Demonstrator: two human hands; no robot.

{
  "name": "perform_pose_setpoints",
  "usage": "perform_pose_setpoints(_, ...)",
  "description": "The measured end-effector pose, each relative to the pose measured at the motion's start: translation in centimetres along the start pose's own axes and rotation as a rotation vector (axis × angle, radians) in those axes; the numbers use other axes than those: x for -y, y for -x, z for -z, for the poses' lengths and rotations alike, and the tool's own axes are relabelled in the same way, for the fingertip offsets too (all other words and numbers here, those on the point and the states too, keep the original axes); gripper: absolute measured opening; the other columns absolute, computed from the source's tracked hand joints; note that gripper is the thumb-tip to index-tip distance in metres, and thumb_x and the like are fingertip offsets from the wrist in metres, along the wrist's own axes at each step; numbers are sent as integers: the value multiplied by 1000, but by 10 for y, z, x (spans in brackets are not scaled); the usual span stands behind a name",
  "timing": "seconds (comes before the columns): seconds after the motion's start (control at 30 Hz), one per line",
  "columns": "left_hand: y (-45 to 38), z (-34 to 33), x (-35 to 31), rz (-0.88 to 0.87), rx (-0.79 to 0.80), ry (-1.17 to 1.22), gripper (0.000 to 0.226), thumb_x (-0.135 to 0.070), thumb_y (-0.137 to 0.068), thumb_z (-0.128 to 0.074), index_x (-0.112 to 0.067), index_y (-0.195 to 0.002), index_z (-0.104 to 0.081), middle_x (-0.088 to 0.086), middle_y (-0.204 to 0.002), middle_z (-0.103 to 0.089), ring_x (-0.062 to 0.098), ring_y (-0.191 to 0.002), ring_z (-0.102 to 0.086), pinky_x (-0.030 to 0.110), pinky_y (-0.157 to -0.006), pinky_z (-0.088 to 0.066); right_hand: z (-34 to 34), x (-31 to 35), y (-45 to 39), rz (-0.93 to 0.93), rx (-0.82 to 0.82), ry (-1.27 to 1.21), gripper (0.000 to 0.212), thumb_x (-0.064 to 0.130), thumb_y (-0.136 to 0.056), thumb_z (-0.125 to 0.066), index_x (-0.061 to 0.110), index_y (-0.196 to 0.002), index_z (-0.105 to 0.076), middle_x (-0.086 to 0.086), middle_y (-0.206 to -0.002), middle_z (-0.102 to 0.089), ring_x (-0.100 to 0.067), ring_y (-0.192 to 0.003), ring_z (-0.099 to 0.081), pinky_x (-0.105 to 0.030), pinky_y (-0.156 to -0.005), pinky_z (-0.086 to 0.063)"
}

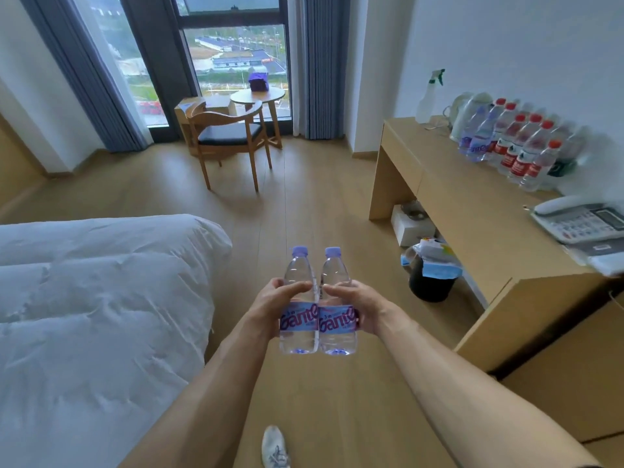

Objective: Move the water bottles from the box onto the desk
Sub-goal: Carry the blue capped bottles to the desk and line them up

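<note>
Desk (472,211) front bare; bottles (520,146) and phone (580,224) crowd the back.

Two upright purple-capped bottles (317,302) touch, held midair.

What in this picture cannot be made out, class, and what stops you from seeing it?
- The box: nowhere in the head view.
- Bottles on the desk: the row is blurred, so count and label text are unclear.
- Phone: cut off by the right edge.
- Two held bottles: their far sides are hidden by the left hand and right hand.
</note>
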State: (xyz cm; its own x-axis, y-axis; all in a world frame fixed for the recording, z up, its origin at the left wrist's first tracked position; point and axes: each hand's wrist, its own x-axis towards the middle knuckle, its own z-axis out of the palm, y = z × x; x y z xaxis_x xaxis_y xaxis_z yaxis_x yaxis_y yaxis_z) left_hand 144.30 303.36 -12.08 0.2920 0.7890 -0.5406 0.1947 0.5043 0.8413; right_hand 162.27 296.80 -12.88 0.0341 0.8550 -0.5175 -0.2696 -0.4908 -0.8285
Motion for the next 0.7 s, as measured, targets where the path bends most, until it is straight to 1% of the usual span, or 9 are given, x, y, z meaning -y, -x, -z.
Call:
perform_pose_setpoints(0.03,-14,-4,-8,2,10,-17,60,-31,-78,-85,-9,-123,-51,23,-111,-70,25,-69,-72,36,-54,-60,6,7,-11,-1,-6,8,20,21,-89,-76,11,-88,-58,-17,-100,-68,-26,-75,-69,-34,-61,-59)
perform_pose_setpoints(0.1,-44,-12,-25,5,35,-38,59,-30,-79,-84,-8,-123,-51,21,-113,-70,25,-72,-70,35,-55,-59,19,23,-33,4,-38,13,19,21,-90,-75,12,-81,-59,-15,-93,-68,-25,-73,-68,-33,-59,-58)
perform_pose_setpoints(0.2,-92,-20,-56,-7,88,-50,57,-28,-80,-83,-9,-123,-51,19,-110,-70,24,-71,-71,34,-52,-58,36,50,-69,9,-93,-14,23,21,-86,-77,12,-90,-57,-19,-104,-69,-28,-79,-71,-35,-63,-59)
perform_pose_setpoints(0.27,-126,-25,-79,-13,126,-47,57,-27,-80,-84,-10,-123,-50,17,-107,-69,21,-66,-72,32,-49,-57,46,70,-96,-1,-156,-37,34,22,-84,-80,10,-105,-55,-22,-117,-70,-34,-92,-72,-40,-69,-61)
perform_pose_setpoints(0.33,-158,-29,-104,-4,162,-65,57,-27,-79,-84,-11,-122,-50,16,-107,-69,19,-63,-72,30,-48,-55,55,91,-122,-9,-227,-68,49,25,-81,-83,9,-118,-53,-21,-121,-70,-36,-98,-73,-42,-70,-61)
perform_pose_setpoints(0.4,-190,-32,-129,0,202,-77,58,-28,-79,-85,-12,-122,-50,15,-106,-70,16,-58,-73,30,-47,-55,63,114,-148,-1,-265,-95,62,27,-76,-86,9,-125,-53,-19,-119,-70,-34,-95,-75,-41,-68,-61)
perform_pose_setpoints(0.53,-250,-37,-180,-24,266,-81,57,-26,-80,-84,-11,-123,-50,16,-105,-69,16,-58,-72,30,-48,-55,77,156,-196,40,-324,-141,78,34,-61,-91,11,-126,-55,-17,-116,-72,-31,-89,-76,-41,-66,-61)
perform_pose_setpoints(0.67,-298,-46,-217,-20,335,-110,57,-26,-79,-85,-11,-122,-51,19,-110,-70,25,-75,-72,39,-59,-62,92,185,-232,62,-385,-182,79,35,-61,-91,11,-127,-56,-17,-120,-70,-36,-101,-73,-52,-87,-60)
perform_pose_setpoints(0.7,-308,-49,-223,-16,351,-116,56,-26,-79,-85,-12,-121,-51,19,-111,-70,27,-77,-72,42,-62,-63,97,190,-239,66,-399,-190,79,35,-61,-91,12,-127,-56,-17,-120,-70,-35,-101,-73,-52,-88,-59)
